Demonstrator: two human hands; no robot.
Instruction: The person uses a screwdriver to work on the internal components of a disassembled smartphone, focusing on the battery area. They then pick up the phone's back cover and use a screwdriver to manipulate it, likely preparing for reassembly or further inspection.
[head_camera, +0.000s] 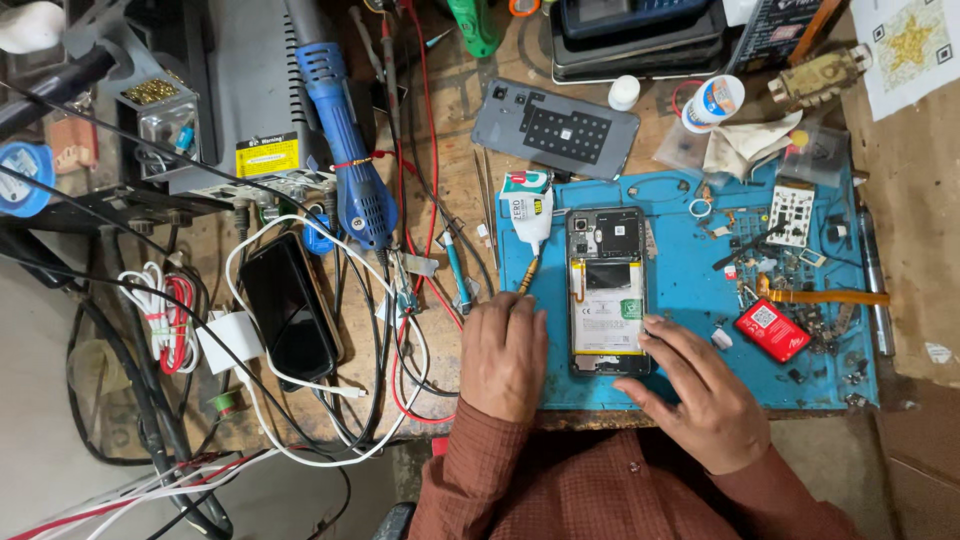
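An opened phone (607, 290) with its back off lies upright on the blue work mat (690, 290), its white battery showing. My left hand (503, 355) rests at the mat's near left edge and grips a thin tool with a yellow shaft (528, 275). Its tip points up toward the phone's left side. My right hand (700, 395) lies flat with spread fingers, the fingertips touching the phone's lower right corner. A white glue tube (527, 208) lies just above the tool. The grey back cover (555, 130) sits beyond the mat.
Small parts, a red square piece (772, 330), an orange flex strip (825, 296) and a small circuit board (791, 212) lie on the mat's right side. To the left are a black phone (288, 308) on a white cable, a blue hot-air handle (345, 150) and tangled wires.
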